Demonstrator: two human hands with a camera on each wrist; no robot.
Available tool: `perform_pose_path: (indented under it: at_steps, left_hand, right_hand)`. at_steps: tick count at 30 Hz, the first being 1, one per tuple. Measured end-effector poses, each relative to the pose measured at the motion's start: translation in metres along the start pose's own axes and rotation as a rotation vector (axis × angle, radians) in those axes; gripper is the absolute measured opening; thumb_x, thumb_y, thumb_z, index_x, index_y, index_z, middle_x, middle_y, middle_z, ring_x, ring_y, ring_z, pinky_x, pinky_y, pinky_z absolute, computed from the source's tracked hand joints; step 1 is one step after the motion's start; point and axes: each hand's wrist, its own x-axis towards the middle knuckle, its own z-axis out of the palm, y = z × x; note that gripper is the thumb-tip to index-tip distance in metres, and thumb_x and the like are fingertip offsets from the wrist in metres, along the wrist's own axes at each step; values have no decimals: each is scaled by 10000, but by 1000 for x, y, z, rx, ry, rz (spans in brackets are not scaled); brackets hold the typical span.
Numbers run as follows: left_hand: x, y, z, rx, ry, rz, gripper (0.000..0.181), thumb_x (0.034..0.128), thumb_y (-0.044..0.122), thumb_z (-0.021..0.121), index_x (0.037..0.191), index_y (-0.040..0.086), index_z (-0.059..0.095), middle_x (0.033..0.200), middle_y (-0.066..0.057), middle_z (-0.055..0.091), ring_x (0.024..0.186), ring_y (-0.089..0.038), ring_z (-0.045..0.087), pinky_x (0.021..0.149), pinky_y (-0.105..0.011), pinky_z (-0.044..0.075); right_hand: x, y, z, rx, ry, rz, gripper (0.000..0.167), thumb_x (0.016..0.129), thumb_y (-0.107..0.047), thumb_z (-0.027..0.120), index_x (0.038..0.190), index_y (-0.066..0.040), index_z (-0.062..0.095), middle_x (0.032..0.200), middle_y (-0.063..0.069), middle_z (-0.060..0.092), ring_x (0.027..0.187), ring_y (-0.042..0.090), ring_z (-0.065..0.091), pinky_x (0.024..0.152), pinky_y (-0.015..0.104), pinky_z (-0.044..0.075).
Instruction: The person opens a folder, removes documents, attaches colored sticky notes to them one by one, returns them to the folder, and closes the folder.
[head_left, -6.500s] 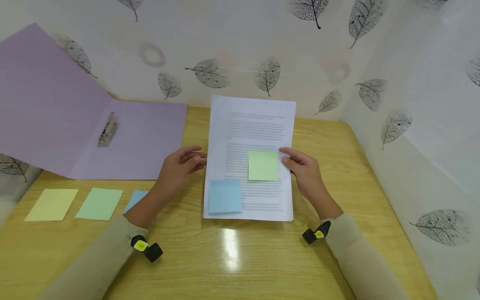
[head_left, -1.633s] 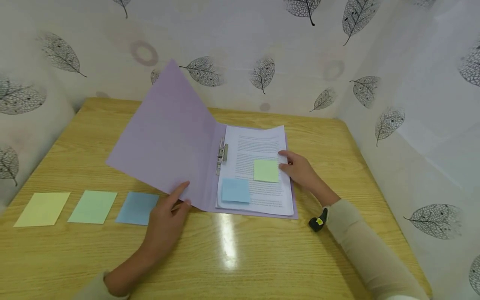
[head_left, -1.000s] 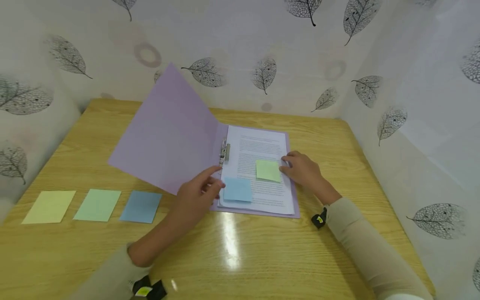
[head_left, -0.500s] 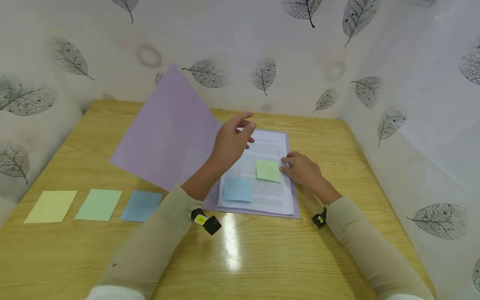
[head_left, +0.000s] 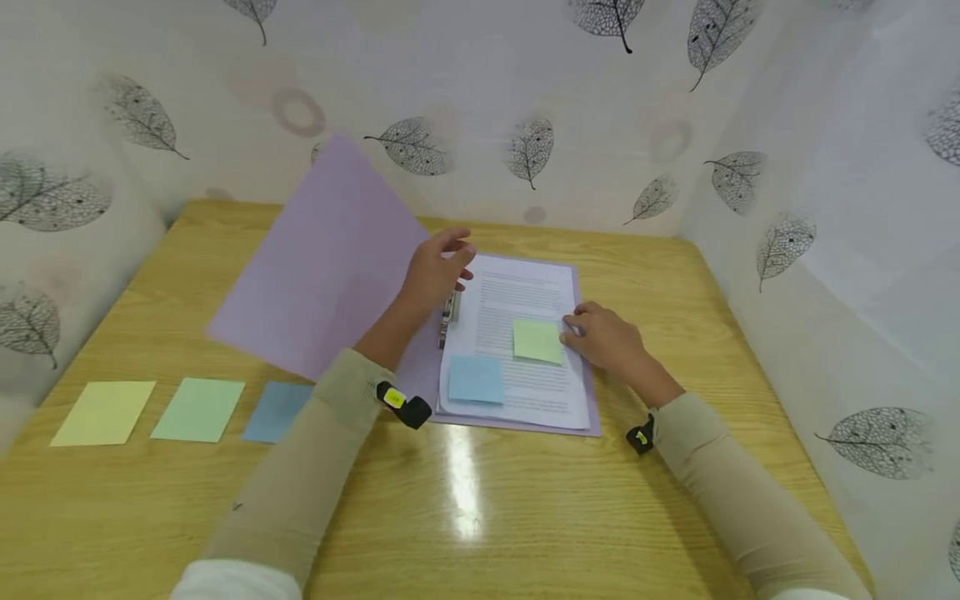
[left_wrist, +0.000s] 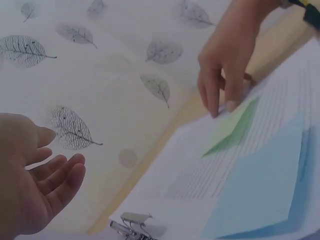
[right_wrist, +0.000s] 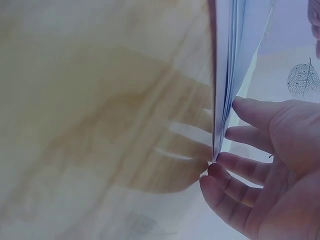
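A purple folder (head_left: 330,250) stands partly open, its left cover raised at a slant. On its right side lies a stack of printed sheets (head_left: 517,292), beside a metal clip (head_left: 447,321) at the spine. A green sticky note (head_left: 537,342) and a blue sticky note (head_left: 476,380) are on the top sheet. My left hand (head_left: 435,268) hovers above the spine near the clip, fingers loosely bent and holding nothing; its forearm crosses in front of the cover. My right hand (head_left: 607,342) touches the right edge of the stack, thumb over the top sheet, as the right wrist view (right_wrist: 295,165) also shows.
To the left, a yellow sheet (head_left: 103,413), a green sheet (head_left: 198,410) and a blue sheet (head_left: 276,412) lie in a row on the wooden table (head_left: 525,517). The blue one is partly covered by my sleeve. A leaf-patterned wall covering (head_left: 480,83) rises behind the table.
The folder has come from the left to the middle, with the sheets laid in it. My left hand rose from the cover's lower edge to above the spine; the cover just tipped slightly left.
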Motion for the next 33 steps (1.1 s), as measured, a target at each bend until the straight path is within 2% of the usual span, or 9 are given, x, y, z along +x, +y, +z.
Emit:
perform_pose_path:
  at_steps: [4, 10, 15, 20, 23, 26, 29, 33]
  left_hand:
    - [6, -12, -9, 27, -16, -44, 438, 1043, 218, 566, 1471, 143, 511, 1341, -89, 588, 987, -376, 668, 791, -426, 590]
    - [17, -32, -18, 148, -72, -96, 452, 1030, 177, 579, 1471, 114, 504, 1436, -104, 538, 927, -255, 652, 719, -319, 553]
    - [26, -47, -21, 237, -105, -122, 452, 1017, 153, 588, 1460, 105, 516, 1440, -99, 545, 889, -233, 662, 648, -273, 519]
    - [31, -57, -23, 286, -141, -148, 467, 1014, 143, 589, 1468, 76, 502, 1424, -135, 550, 866, -205, 657, 712, -272, 524]
    - [32, -61, -24, 317, -162, -138, 459, 1013, 130, 590, 1455, 38, 508, 1366, -166, 584, 846, -195, 644, 757, -278, 520]
    - [32, -63, -25, 329, -167, -124, 430, 1017, 129, 590, 1431, 25, 532, 1272, -175, 625, 816, -192, 627, 746, -278, 517]
    - [30, -64, -26, 317, -150, -103, 398, 1017, 138, 593, 1405, 49, 567, 1212, -161, 640, 803, -198, 618, 713, -281, 520]
    - [23, -62, -28, 301, -112, -63, 322, 1018, 159, 592, 1329, 88, 628, 1221, -133, 652, 820, -216, 639, 724, -296, 526]
  right_hand:
    - [0, 2, 1, 2, -3, 7, 498, 1003, -363, 619, 1435, -120, 570, 1495, 180, 482, 1325, 399, 518, 948, 600, 504]
    - [-1, 3, 1, 3, -11, 7, 506, 1001, -366, 620, 1439, -119, 563, 1493, 186, 480, 1322, 408, 517, 942, 601, 505]
    - [-2, 3, 0, 7, -18, 9, 514, 1003, -369, 617, 1447, -120, 552, 1502, 187, 470, 1321, 410, 523, 922, 590, 513]
    - [0, 4, 1, 13, -25, 2, 519, 1009, -374, 606, 1455, -118, 540, 1510, 186, 461, 1337, 408, 512, 939, 594, 507]
    - [0, 3, 0, 6, -26, -6, 523, 1013, -377, 598, 1459, -112, 533, 1513, 189, 453, 1342, 407, 508, 948, 585, 508]
    - [-1, 1, -1, 2, -30, -7, 526, 1016, -380, 591, 1464, -113, 524, 1521, 188, 443, 1343, 400, 511, 942, 573, 516]
    - [-2, 0, -1, 0, -35, -1, 526, 1018, -378, 589, 1468, -116, 520, 1528, 180, 436, 1338, 392, 519, 936, 566, 521]
    - [-2, -1, -1, 0, -41, 13, 528, 1022, -383, 583, 1475, -122, 512, 1537, 170, 425, 1332, 388, 526, 926, 559, 522]
